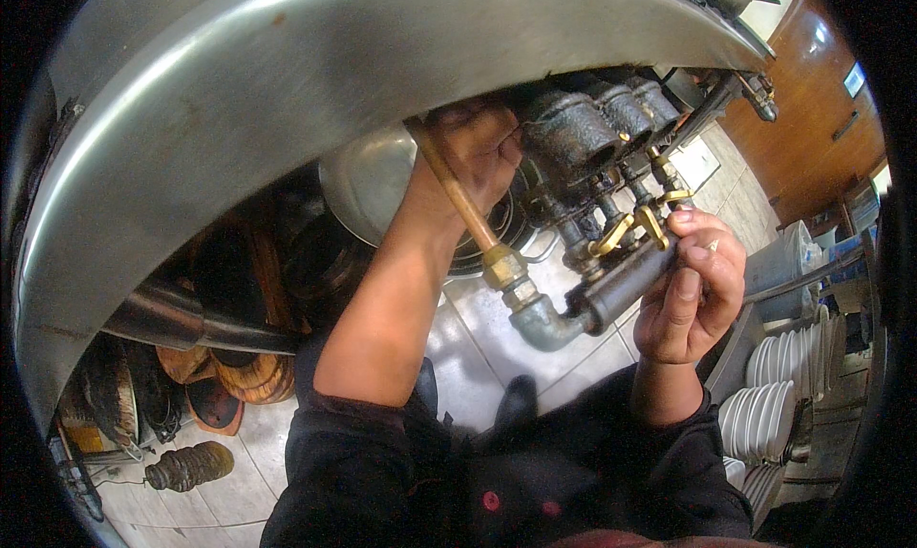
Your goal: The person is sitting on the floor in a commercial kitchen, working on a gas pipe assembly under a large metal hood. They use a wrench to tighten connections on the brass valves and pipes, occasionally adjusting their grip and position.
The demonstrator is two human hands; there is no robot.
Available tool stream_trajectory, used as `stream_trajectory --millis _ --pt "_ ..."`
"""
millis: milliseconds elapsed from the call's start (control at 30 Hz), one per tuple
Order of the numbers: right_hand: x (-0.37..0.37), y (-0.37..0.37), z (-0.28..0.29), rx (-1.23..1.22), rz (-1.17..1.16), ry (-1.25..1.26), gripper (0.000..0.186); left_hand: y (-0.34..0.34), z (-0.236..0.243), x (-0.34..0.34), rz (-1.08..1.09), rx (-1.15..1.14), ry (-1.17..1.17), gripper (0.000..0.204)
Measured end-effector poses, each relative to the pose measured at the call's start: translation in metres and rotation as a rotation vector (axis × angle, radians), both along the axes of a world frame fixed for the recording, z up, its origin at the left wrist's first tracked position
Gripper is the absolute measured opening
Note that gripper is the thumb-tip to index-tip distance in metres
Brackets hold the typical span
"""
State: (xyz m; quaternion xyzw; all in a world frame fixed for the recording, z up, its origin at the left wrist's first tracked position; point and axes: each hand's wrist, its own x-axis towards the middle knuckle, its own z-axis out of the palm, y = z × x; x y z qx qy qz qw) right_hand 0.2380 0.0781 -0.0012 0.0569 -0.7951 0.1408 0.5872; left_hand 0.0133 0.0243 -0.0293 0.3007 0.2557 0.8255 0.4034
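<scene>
My left hand (475, 147) reaches up under the steel panel, behind a slanting copper pipe (457, 185) and beside the black cast burners (571, 133). Its fingers are curled closed; what they hold, if anything, is hidden. Low on the right, my right hand (695, 285) is closed at the end of a dark manifold pipe (626, 285). One fingertip touches near a brass valve lever (678, 198); a tiny pale bit (712, 246) shows among the fingers. More brass levers (613, 235) stand along the manifold. A grey elbow fitting (541, 321) and brass nut (501, 265) join it to the copper pipe.
The curved steel panel (315, 61) hangs over my forearms. Below it sits a metal pan (363, 180). Stacked white plates (757, 419) stand on a shelf at right. Wooden boards (253, 374) and a ridged brown object (196, 465) lie left on the tiled floor (564, 357).
</scene>
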Motion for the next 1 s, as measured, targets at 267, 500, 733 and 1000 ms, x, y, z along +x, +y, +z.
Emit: stream_trajectory --millis 267,500,733,1000 --pt "0.001 0.001 0.000 0.004 -0.007 -0.007 0.015 -0.001 0.008 0.009 -0.070 0.171 -0.148 0.023" --pt "0.000 0.001 0.000 0.003 0.003 0.000 0.015 0.001 -0.001 0.005 -0.059 0.138 -0.079 0.021" --pt "0.000 0.000 0.001 -0.004 -0.001 0.007 0.014 -0.001 0.008 0.008 -0.030 0.088 -0.118 0.021" --pt "0.000 0.000 0.001 -0.002 0.003 0.005 0.015 0.000 0.006 0.008 -0.073 0.190 -0.145 0.025"
